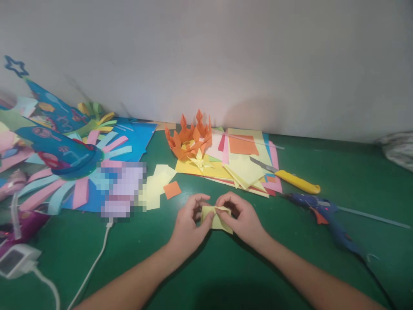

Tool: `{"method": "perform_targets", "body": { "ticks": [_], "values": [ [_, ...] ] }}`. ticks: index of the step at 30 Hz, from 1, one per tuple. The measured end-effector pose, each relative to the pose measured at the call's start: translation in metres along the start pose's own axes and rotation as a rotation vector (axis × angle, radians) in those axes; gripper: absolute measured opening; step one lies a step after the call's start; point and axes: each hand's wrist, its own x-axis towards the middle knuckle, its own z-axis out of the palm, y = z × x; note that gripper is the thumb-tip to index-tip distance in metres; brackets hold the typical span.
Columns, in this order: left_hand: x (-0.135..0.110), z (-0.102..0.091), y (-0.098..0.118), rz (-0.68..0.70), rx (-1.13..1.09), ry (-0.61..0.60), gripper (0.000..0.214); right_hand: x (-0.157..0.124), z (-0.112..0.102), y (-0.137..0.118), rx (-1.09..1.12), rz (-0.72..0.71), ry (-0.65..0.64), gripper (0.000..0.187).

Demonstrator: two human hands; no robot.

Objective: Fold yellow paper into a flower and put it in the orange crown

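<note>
Between both hands is a small piece of pale yellow paper (221,224), partly folded and held just above the green table. My left hand (192,219) pinches its left side, thumb in front. From the other side my right hand (242,218) grips the upper edge between thumb and fingers. Fingertips hide part of the folds. Beyond the hands stands an orange folded-paper crown (189,140), with a yellow paper star (200,161) in front of it. A small orange paper square (172,190) lies left of my left hand, beside loose pale yellow sheets (158,181).
A yellow utility knife (298,181) with its blade out rests on the coloured paper stack (247,172). At right lies a blue glue gun (325,211) with a cord. Blue party hats (61,150), a blurred-out object (124,189) and a white cable (97,260) occupy the left.
</note>
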Motion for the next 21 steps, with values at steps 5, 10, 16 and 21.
{"method": "perform_targets", "body": {
  "ticks": [5,10,16,21],
  "values": [
    [0.0003,-0.0007,0.0015,-0.046,-0.012,0.003,0.026,-0.0001,0.0000,0.0027,0.026,0.003,0.002,0.004],
    [-0.0001,-0.0006,0.0026,-0.052,-0.030,-0.009,0.030,-0.0006,0.0005,0.0041,0.053,-0.011,0.003,0.005],
    [0.0026,0.0003,0.0025,-0.081,-0.034,0.004,0.030,-0.0001,0.0015,0.0027,0.050,-0.017,0.003,0.005],
    [0.0035,0.0001,0.0030,-0.103,-0.048,0.003,0.032,-0.0001,0.0016,0.0025,0.045,-0.005,0.026,0.008]
  ]
}}
